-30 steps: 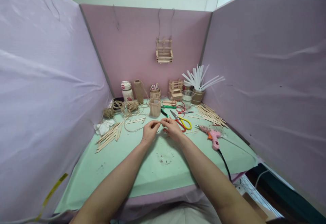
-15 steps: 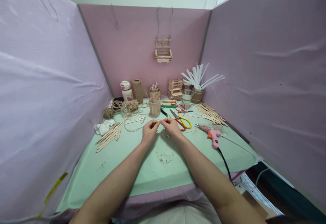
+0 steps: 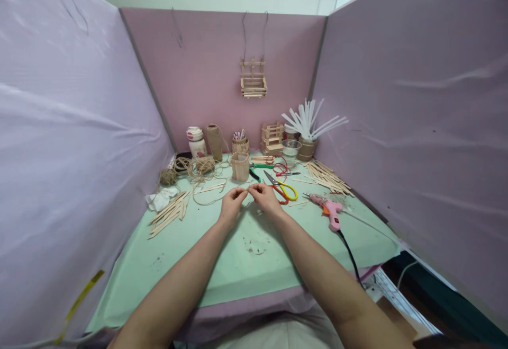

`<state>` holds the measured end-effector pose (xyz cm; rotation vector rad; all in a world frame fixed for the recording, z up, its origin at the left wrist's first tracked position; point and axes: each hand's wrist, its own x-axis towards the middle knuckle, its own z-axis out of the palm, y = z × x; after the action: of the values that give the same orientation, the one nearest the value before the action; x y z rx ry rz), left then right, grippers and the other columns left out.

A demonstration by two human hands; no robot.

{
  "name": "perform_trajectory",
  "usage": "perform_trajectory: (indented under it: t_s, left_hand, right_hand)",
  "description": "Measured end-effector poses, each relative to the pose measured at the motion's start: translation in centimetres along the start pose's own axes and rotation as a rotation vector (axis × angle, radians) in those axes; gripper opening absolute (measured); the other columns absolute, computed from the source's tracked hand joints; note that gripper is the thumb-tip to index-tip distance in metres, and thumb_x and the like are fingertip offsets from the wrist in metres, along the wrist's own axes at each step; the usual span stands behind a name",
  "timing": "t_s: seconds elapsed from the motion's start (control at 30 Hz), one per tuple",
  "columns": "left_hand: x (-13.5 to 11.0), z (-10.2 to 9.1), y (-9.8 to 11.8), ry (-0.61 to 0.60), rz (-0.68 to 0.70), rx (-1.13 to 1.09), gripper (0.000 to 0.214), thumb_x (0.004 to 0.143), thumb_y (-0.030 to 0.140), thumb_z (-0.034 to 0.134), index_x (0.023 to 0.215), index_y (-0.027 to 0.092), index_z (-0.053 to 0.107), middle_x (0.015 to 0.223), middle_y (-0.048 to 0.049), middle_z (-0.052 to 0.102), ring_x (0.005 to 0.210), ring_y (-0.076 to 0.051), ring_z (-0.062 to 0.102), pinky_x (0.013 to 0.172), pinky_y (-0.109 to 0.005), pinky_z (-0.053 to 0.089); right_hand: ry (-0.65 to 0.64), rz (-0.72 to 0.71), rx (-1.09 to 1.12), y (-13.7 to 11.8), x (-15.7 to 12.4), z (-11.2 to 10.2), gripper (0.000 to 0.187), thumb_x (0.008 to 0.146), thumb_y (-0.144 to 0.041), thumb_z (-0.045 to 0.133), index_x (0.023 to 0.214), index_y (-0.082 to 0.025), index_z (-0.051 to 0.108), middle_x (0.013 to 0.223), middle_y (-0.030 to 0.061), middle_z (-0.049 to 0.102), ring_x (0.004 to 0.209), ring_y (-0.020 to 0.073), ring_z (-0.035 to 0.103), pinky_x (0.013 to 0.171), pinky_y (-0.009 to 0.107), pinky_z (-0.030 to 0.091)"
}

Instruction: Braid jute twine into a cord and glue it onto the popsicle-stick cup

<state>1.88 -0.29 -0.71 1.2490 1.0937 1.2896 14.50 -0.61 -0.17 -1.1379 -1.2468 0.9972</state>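
Over the middle of the table, my left hand and my right hand meet fingertip to fingertip, both pinched closed. Between them is a thin strand of twine, mostly covered by the fingers. A length of the same twine curves across the cloth from a loose tangle toward my left hand. Just beyond the fingers stands a small cup made of wooden sticks. Scissors with red and yellow handles lie close to my right hand, blades pointing away. Green-handled pliers rest behind them.
A pink glue gun lies at right, its cord running off the front edge. Wooden sticks are piled at left and right. Along the back stand a white bottle, a twine spool and a pot of white glue sticks.
Both hands stay together in almost the same place, with slight finger movement at the twine. The whole view has shifted a little; nothing on the table has moved.
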Motion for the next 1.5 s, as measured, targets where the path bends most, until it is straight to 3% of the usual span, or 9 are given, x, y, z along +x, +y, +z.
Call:
perform_trajectory:
  t_s: [0.13,0.47,0.7,0.83,0.93,1.1,1.2,1.33,1.5]
  left_hand:
    - [0.2,-0.1,0.0,0.000,-0.039,-0.049,0.028,0.061,0.038,0.070,0.076,0.015,0.064,0.063,0.0019,0.055,0.052,-0.007,0.040,0.047,-0.020,0.031]
    - [0.6,0.0,-0.6,-0.076,-0.107,-0.217,0.026,0.057,0.035,0.074,0.072,0.017,0.063,0.066,0.0019,0.054,0.053,-0.005,0.041,0.050,-0.019,0.032]
    - [0.0,-0.3,0.3,-0.220,-0.157,-0.276,0.028,0.055,0.034,0.076,0.074,0.016,0.066,0.073,-0.0011,0.059,0.062,-0.007,0.049,0.053,-0.019,0.036]
    - [0.3,-0.3,0.1,-0.100,-0.114,-0.200,0.031,0.056,0.038,0.076,0.077,0.017,0.067,0.074,-0.0023,0.062,0.060,-0.008,0.049,0.053,-0.020,0.037]
    - [0.5,-0.3,-0.3,-0.009,-0.055,-0.102,0.032,0.058,0.039,0.074,0.079,0.016,0.068,0.076,-0.0037,0.064,0.061,-0.010,0.051,0.054,-0.022,0.039]
    - [0.4,-0.6,-0.1,0.013,0.206,0.062,0.019,0.065,0.034,0.069,0.075,0.017,0.070,0.080,-0.0044,0.065,0.078,-0.014,0.057,0.070,-0.025,0.044]
    - [0.2,-0.7,0.3,0.007,0.309,0.145,0.016,0.068,0.033,0.066,0.073,0.018,0.071,0.080,-0.0047,0.065,0.079,-0.015,0.057,0.070,-0.026,0.044]
    - [-0.1,-0.4,0.5,0.011,0.265,0.174,0.018,0.068,0.033,0.065,0.073,0.017,0.070,0.080,-0.0054,0.066,0.079,-0.016,0.058,0.069,-0.026,0.044]
    - [-0.1,0.1,0.5,0.047,0.054,0.054,0.019,0.064,0.033,0.066,0.071,0.015,0.067,0.075,-0.0028,0.066,0.069,-0.013,0.055,0.063,-0.025,0.042]
  right_hand:
    - [-0.041,0.005,-0.005,0.0,0.0,0.0,0.023,0.068,-0.037,0.058,0.075,-0.016,0.063,0.057,-0.0026,0.052,0.051,0.0092,0.041,0.050,0.022,0.034]
    - [0.008,0.051,-0.047,0.4,0.0,-0.2,0.022,0.067,-0.038,0.056,0.067,-0.016,0.059,0.060,-0.0021,0.051,0.054,0.0092,0.043,0.050,0.021,0.034]
    - [-0.121,0.251,0.062,0.4,-0.1,-0.4,0.019,0.067,-0.034,0.053,0.059,-0.018,0.049,0.048,-0.0060,0.039,0.042,0.0068,0.031,0.041,0.021,0.025]
    - [0.067,-0.036,-0.119,-0.4,-0.5,-0.2,0.016,0.068,-0.033,0.056,0.067,-0.017,0.057,0.061,-0.0006,0.055,0.057,0.0112,0.047,0.054,0.023,0.039]
    - [0.111,-0.218,-0.264,-0.8,-0.9,0.1,0.012,0.070,-0.028,0.054,0.072,-0.018,0.061,0.073,0.0027,0.062,0.069,0.0145,0.054,0.067,0.027,0.043]
    - [0.104,-0.262,-0.283,-0.7,-1.0,0.2,0.015,0.074,-0.029,0.054,0.073,-0.018,0.065,0.075,0.0042,0.065,0.070,0.0159,0.057,0.069,0.028,0.044]
    - [0.110,-0.247,-0.260,-0.6,-0.9,0.1,0.014,0.073,-0.028,0.054,0.071,-0.018,0.064,0.073,0.0038,0.064,0.069,0.0157,0.057,0.068,0.028,0.044]
    - [0.132,-0.307,-0.336,-0.5,-0.9,0.1,0.010,0.074,-0.024,0.052,0.070,-0.018,0.060,0.072,0.0029,0.060,0.067,0.0146,0.053,0.065,0.027,0.042]
    - [0.127,-0.410,-0.448,-0.5,-1.2,0.4,0.007,0.075,-0.021,0.050,0.070,-0.019,0.055,0.074,0.0027,0.055,0.071,0.0153,0.050,0.067,0.028,0.040]
